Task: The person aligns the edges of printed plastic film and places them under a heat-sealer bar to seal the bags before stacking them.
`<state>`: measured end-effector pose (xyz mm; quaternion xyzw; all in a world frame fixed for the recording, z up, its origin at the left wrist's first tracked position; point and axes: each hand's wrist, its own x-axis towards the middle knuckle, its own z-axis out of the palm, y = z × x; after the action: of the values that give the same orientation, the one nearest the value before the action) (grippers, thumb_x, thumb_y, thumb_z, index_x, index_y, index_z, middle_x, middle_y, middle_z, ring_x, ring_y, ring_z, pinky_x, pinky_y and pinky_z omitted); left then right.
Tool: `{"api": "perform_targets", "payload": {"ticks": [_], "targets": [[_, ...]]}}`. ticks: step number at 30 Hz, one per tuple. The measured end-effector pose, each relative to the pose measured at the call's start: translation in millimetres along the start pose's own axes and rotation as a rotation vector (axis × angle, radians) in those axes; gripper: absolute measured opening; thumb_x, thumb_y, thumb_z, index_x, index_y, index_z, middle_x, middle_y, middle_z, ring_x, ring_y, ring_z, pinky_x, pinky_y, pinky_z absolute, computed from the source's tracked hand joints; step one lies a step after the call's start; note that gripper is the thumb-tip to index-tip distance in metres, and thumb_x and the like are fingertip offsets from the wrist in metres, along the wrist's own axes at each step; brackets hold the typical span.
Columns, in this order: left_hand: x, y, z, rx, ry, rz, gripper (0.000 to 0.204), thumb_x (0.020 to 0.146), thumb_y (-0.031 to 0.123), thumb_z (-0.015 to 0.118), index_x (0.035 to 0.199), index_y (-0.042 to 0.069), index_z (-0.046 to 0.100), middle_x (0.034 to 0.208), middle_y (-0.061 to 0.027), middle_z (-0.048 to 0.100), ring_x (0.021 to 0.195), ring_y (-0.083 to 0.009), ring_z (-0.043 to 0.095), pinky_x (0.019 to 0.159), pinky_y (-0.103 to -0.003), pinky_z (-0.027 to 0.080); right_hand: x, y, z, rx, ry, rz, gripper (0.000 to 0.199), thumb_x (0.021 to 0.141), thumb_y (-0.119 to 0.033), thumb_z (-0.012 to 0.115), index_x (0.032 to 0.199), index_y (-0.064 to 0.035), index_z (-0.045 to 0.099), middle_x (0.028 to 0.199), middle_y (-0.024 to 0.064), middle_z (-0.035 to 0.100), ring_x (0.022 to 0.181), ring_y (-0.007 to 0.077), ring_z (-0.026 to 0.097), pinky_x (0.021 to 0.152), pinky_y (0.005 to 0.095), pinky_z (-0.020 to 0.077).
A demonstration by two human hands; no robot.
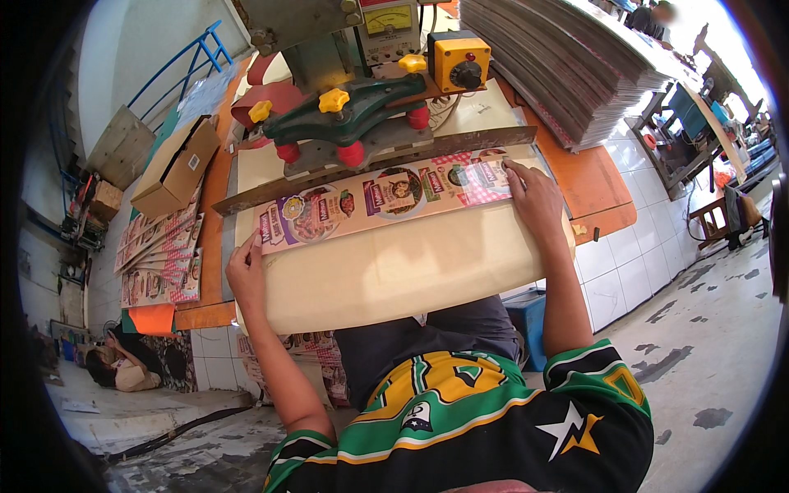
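left hand [245, 275] fingers flat on printed strip [386, 200] end | right hand [532, 201] fingers spread, pinning other end | probably squaring it under press bar [370, 167], just beyond fingers

Both arms extended forward; left hand [245, 275] and right hand [532, 197] flat, palms down.

desk: orange-topped desk [593, 185] | between the fingers: pale beige flat board [394, 267] carrying a long printed cardboard strip [386, 197] | beyond fingers: green-and-grey press machine [345, 115] | left of fingers: brown cardboard box [174, 167], printed sheets [160, 255] | right-beyond: tall grey sheet stack [567, 62]
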<state>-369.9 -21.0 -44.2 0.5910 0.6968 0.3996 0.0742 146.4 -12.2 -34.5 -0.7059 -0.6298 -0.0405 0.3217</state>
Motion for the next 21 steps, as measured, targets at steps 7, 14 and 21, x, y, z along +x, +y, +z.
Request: {"api": "perform_targets", "payload": {"ticks": [7, 14, 21], "targets": [[-1.4, 4.2, -0.4, -0.005, 0.001, -0.006, 0.033, 0.101, 0.033, 0.063, 0.125, 0.011, 0.073, 0.088, -0.0171, 0.067, 0.077, -0.0238, 0.060, 0.075, -0.035, 0.049, 0.1, 1.3, 0.5, -0.004, -0.015, 0.010, 0.030, 0.100, -0.032, 0.058, 0.119, -0.0159, 0.074, 0.085, 0.0155, 0.067, 0.084, 0.0343, 0.068, 0.074, 0.0458, 0.0497], [-0.8, 4.0, -0.7, 0.005, -0.004, 0.000, 0.032, 0.101, 0.031, 0.063, 0.125, 0.011, 0.073, 0.091, -0.0180, 0.068, 0.078, -0.0241, 0.061, 0.076, -0.036, 0.049, 0.0, 4.5, 3.2, -0.004, -0.005, 0.003, 0.029, 0.100, -0.033, 0.057, 0.119, -0.0171, 0.074, 0.085, 0.0151, 0.067, 0.084, 0.0343, 0.067, 0.074, 0.0456, 0.0497], [-0.4, 1.6, -0.3, 0.004, -0.006, 0.005, 0.030, 0.101, 0.026, 0.063, 0.127, 0.013, 0.073, 0.086, -0.0158, 0.064, 0.075, -0.0225, 0.057, 0.073, -0.035, 0.048, -0.5, 3.5, 2.9, 0.011, 0.012, -0.007, 0.028, 0.100, -0.032, 0.059, 0.118, -0.0171, 0.075, 0.084, 0.0145, 0.067, 0.083, 0.0336, 0.067, 0.073, 0.0449, 0.0497]]}}
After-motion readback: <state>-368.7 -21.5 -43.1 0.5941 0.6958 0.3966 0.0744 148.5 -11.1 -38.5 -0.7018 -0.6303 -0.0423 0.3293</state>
